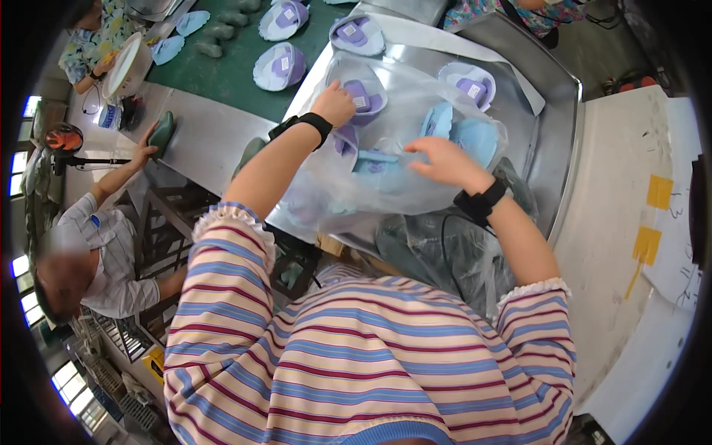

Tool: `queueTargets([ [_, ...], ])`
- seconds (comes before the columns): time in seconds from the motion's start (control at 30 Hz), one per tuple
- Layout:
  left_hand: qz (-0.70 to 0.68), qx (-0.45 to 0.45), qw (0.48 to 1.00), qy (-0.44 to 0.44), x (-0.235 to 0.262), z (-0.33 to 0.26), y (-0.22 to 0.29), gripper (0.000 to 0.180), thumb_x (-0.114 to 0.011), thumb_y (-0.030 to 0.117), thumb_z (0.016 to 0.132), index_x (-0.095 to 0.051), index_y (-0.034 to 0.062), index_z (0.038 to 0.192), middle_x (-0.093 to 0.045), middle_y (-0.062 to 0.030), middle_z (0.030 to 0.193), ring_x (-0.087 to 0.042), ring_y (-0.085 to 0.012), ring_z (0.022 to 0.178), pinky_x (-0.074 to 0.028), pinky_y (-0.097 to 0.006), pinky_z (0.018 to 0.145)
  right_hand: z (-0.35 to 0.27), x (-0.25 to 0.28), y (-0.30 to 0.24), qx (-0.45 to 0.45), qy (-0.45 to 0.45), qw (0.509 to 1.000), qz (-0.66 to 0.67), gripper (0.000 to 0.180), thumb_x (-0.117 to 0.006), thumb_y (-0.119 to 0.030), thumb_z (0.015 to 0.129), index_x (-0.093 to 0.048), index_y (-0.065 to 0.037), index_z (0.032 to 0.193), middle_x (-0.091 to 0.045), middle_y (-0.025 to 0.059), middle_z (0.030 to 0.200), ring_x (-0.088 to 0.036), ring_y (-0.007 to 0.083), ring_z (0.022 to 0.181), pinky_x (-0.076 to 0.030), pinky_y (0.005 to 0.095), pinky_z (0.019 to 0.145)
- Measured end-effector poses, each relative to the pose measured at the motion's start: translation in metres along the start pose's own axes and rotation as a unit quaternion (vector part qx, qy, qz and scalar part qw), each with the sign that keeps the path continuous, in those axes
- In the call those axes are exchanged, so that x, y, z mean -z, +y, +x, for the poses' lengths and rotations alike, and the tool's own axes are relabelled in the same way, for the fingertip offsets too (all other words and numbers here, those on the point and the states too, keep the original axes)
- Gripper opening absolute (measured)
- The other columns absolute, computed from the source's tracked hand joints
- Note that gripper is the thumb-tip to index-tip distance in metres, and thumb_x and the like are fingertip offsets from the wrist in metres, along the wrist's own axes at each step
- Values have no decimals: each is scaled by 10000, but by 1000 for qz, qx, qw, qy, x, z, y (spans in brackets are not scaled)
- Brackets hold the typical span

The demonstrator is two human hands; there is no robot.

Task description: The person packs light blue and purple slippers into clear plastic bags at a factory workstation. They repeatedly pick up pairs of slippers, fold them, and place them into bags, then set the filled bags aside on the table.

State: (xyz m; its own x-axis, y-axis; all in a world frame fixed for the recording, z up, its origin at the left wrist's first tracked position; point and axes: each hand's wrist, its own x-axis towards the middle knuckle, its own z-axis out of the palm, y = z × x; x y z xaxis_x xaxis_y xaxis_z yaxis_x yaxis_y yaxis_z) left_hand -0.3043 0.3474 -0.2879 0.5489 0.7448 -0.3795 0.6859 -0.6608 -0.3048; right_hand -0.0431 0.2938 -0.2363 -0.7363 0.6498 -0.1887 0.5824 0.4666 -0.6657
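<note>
**Both hands on a clear bag of insoles**

Your left hand (334, 104) is curled at the far edge of the clear plastic bag (400, 141), fingers closed on the film, it seems, just beside a lilac insole (361, 95). Your right hand (445, 159) lies on top of the bag with fingers loosely spread, pressing the film near 2 pale blue insoles (463, 133) inside it; whether it pinches any film I cannot tell.

The bag lies across the near left part of the steel tray (552, 141), its lower edge spilling over the tray's near rim toward you.

Expect the film to be thin, slippery and crinkly, giving no support of its own. The insoles look light and flexible, so they will likely slide and bunch together when the bag tilts. Take hold at the bag's open edge, gathering film in a full grip, or grasp an insole through the film along its long side.

More insoles (279, 67) sit on the green mat (222, 74) beyond the tray's left edge.
</note>
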Motion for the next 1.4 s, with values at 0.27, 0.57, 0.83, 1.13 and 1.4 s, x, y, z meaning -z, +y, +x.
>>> queueTargets([
  [0.27,-730,-26,674,105,75,-35,-66,281,-513,187,899,-546,-25,1080,-598,-1,935,-540,-71,840,-432,-205,776,39,29,-16,23,296,946,132,827,-714,-255,691,-250,-61,1348,-355,195,1308,-404,306,1178,-410,391,908],
  [0.57,-533,148,761,339,78,-54,-73,213,-571,156,835,-583,38,1013,-620,-65,852,-559,-123,749,-458,-258,689,88,20,-40,-144,23,828,542,474,-575,-222,777,-440,-57,1200,-563,98,1013,-599,199,829,-541,374,608],
  [0.83,-371,66,918,121,-30,-90,25,376,-623,80,717,-535,46,1080,-611,-147,916,-587,-316,870,-471,-386,758,117,22,0,-248,69,730,633,404,-468,-336,856,-475,-44,1135,-531,154,1072,-585,297,856,-490,469,780],
  [1.13,-368,191,888,201,-59,-51,5,188,-561,83,751,-639,95,922,-608,-103,887,-591,-275,827,-479,-345,722,93,8,0,-236,49,666,706,396,-405,-354,853,-501,-38,1072,-562,148,1037,-575,290,876,-476,447,763],
  [1.4,-848,68,375,369,41,-142,-32,197,-567,66,810,-530,16,997,-603,-91,808,-601,-185,714,-505,-291,633,55,47,-26,-94,108,672,727,419,-357,-314,877,-472,-89,1211,-535,63,1197,-508,237,1086,-384,404,926],
])
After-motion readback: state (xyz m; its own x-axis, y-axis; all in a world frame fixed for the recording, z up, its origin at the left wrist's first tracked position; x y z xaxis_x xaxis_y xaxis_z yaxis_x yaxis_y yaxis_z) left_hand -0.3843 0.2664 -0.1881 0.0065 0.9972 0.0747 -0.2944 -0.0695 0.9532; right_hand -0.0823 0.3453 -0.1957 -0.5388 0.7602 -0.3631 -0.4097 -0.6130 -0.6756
